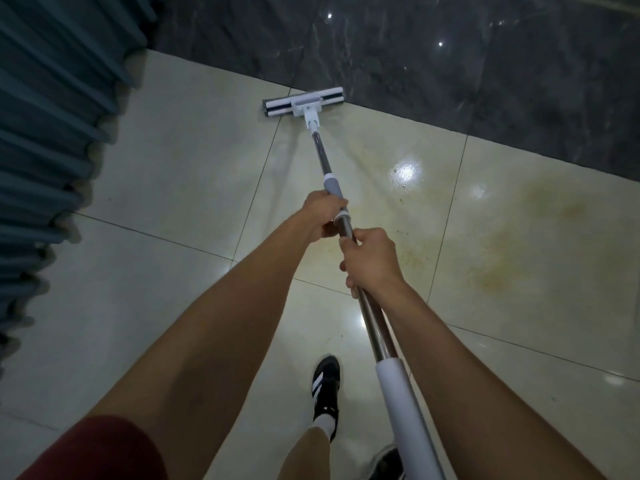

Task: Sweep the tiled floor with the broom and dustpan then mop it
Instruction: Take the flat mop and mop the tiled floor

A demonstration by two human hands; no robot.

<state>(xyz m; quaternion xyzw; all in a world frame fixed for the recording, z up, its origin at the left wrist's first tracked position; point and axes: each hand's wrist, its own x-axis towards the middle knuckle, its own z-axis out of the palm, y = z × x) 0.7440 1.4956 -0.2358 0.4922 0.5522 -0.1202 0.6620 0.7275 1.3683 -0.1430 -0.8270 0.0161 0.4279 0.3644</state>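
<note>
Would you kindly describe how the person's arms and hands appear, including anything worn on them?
Both forearms are bare from elbow to wrist. The left hand and right hand wear no gloves, and no rings, watch or bracelets show on the fingers or wrists. A dark red sleeve covers the left upper arm at the lower left edge; the right upper arm is out of view.

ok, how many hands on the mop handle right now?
2. The left hand grips the mop handle just below the grey collar; the right hand grips the metal shaft right behind it, nearer the person.
</note>
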